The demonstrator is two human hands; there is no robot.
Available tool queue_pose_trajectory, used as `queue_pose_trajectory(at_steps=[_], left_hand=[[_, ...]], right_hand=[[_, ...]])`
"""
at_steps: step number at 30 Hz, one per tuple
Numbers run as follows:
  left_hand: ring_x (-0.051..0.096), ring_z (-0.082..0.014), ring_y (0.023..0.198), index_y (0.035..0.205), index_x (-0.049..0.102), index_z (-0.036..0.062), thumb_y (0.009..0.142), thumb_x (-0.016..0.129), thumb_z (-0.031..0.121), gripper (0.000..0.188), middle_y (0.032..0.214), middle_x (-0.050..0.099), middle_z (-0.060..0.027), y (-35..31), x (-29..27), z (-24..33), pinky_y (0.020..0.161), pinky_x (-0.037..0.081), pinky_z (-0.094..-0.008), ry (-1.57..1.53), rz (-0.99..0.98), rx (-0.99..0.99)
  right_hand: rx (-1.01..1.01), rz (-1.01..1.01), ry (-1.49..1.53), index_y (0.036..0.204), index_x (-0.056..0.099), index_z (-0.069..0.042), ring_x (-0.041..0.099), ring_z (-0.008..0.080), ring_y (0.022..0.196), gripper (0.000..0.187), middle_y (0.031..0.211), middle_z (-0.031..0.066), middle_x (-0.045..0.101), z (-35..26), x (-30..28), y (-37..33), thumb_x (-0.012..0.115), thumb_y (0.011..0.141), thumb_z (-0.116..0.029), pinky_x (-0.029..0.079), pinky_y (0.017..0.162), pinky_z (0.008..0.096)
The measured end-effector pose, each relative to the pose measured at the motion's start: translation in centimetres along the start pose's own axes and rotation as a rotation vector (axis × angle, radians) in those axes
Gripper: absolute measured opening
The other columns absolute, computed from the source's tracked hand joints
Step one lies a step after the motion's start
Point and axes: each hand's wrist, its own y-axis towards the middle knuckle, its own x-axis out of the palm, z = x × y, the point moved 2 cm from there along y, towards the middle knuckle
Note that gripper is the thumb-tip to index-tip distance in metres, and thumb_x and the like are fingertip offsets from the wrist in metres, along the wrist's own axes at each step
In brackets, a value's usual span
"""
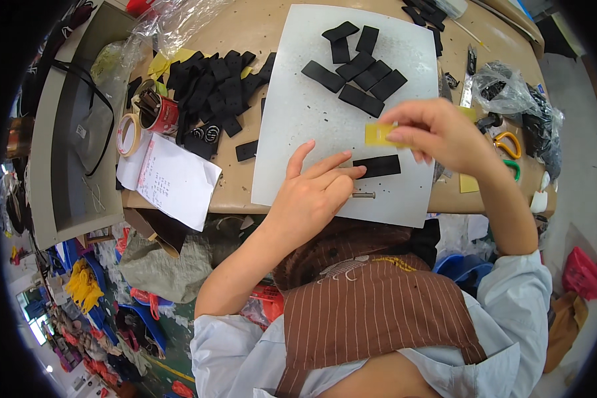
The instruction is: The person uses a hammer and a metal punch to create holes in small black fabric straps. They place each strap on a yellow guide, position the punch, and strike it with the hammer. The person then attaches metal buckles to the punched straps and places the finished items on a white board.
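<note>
My left hand [315, 196] rests on a pale board [292, 132] with its fingers spread. One fingertip touches the left end of a black strip [378, 166] that lies flat. A thin metal rod [364, 195] sticks out beside this hand; its other end is hidden, and I cannot tell whether the hand holds it. Above the strip, my right hand [431, 132] pinches a small yellow rectangular piece [378, 134] between thumb and fingers. Farther up the board lie several more black strips [359, 101], some overlapping.
Left of the board is a heap of black pieces [215, 89], with a red tin [159, 114], a tape roll [127, 134] and a paper pad [176, 176]. On the right are orange-handled scissors [509, 144], a metal ruler [467, 89] and plastic bags [501, 86].
</note>
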Motion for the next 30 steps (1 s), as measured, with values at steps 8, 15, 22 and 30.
queue_pose_trajectory(at_steps=[8, 15, 22, 30], left_hand=[[0.061, -0.0211, 0.116, 0.085, 0.054, 0.0086, 0.077, 0.077, 0.011, 0.024, 0.105, 0.07, -0.003, -0.5, -0.8, -1.2, 0.106, 0.034, -0.048, -0.05, 0.075, -0.129], [0.063, -0.0241, 0.083, 0.086, 0.049, 0.0065, 0.071, 0.083, 0.012, 0.038, 0.096, 0.069, -0.0038, 0.8, 0.1, 0.3, 0.083, 0.045, -0.0377, -0.313, 0.167, -0.297], [0.061, -0.0262, 0.08, 0.083, 0.045, 0.0066, 0.072, 0.08, 0.008, 0.037, 0.099, 0.071, -0.0071, 1.3, 1.7, 0.2, 0.083, 0.045, -0.0379, -0.291, 0.134, -0.321], [0.061, -0.0297, 0.082, 0.08, 0.04, 0.0058, 0.072, 0.08, 0.004, 0.04, 0.097, 0.071, -0.0093, 1.9, 1.2, 0.5, 0.08, 0.048, -0.0392, -0.27, 0.114, -0.324]], right_hand=[[0.01, 0.165, 0.105, 0.096, 0.066, 0.002, 0.055, 0.0087, 0.052, 0.015, 0.064, 0.0049, 0.061, 2.7, 4.5, -1.4, 0.064, 0.092, -0.012, 0.046, 0.05, 0.0252], [0.012, 0.144, 0.102, 0.094, 0.068, 0.003, 0.057, 0.0093, 0.053, 0.015, 0.063, 0.0054, 0.062, 2.3, 4.4, -1.0, 0.064, 0.091, -0.012, 0.047, 0.05, 0.0253], [0.067, 0.099, 0.152, 0.1, 0.07, 0.002, 0.055, 0.0059, 0.053, 0.016, 0.069, 0.0019, 0.064, 2.4, 4.2, -1.1, 0.068, 0.089, -0.01, 0.045, 0.05, 0.0217], [-0.36, 0.415, -0.156, 0.102, 0.071, -0.004, 0.062, 0.0135, 0.073, 0.02, 0.092, 0.0059, 0.065, 3.6, 0.1, -3.5, 0.072, 0.081, -0.004, 0.05, 0.061, 0.0262]])
